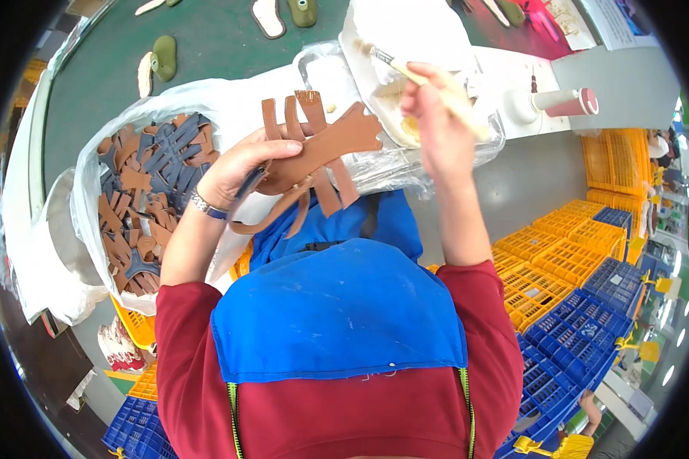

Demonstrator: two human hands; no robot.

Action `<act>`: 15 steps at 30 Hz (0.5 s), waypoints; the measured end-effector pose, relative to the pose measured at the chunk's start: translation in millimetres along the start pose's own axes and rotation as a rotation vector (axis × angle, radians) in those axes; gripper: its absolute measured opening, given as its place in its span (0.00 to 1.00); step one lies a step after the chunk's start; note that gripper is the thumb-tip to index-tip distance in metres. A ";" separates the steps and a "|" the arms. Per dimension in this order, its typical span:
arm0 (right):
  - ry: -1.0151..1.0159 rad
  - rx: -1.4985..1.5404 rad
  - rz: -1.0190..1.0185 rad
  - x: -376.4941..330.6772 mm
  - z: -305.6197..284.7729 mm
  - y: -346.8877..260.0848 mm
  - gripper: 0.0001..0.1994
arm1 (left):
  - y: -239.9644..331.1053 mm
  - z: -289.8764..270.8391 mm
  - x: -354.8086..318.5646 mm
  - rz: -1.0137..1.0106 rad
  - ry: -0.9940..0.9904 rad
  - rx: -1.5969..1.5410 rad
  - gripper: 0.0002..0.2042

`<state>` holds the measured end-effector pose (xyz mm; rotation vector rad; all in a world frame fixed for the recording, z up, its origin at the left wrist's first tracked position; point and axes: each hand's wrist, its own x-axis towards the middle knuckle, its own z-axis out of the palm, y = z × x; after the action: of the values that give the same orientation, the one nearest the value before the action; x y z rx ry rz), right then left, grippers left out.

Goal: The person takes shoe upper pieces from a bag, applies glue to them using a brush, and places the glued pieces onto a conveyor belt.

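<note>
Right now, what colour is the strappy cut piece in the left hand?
Brown; the strappy piece in the left hand shows best in the head view.

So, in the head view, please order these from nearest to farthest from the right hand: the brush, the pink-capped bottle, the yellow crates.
1. brush: held in the right hand.
2. pink-capped bottle: lying to its right.
3. yellow crates: lower right, on the floor.

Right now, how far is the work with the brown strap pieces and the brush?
Done: cannot tell; no finished pile is distinguishable. In hand: the left hand holds one brown, multi-strap leather sandal upper, while the right hand holds a thin wooden brush above the white plastic-lined tray. Left: many brown and blue strap pieces fill the clear plastic bag.
</note>
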<state>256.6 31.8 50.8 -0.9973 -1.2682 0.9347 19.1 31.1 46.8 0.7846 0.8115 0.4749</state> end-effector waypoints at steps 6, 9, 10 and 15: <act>0.081 0.056 0.004 -20.3 42.0 17.0 0.13 | -2.4 14.3 4.0 0.061 -0.104 -0.030 0.24; 0.149 0.011 -0.045 -21.1 49.3 30.9 0.11 | -3.7 23.2 6.1 0.076 -0.046 -0.097 0.22; 0.186 -0.048 -0.116 -18.6 51.6 33.9 0.09 | -8.6 19.4 8.5 0.078 -0.050 -0.096 0.22; 0.280 -0.097 -0.195 4.0 17.1 9.3 0.05 | -20.7 8.9 17.5 0.128 0.191 -0.264 0.17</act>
<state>239.8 39.8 43.8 -1.0204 -1.1570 0.5660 38.5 25.5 26.6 0.5527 0.8573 0.7641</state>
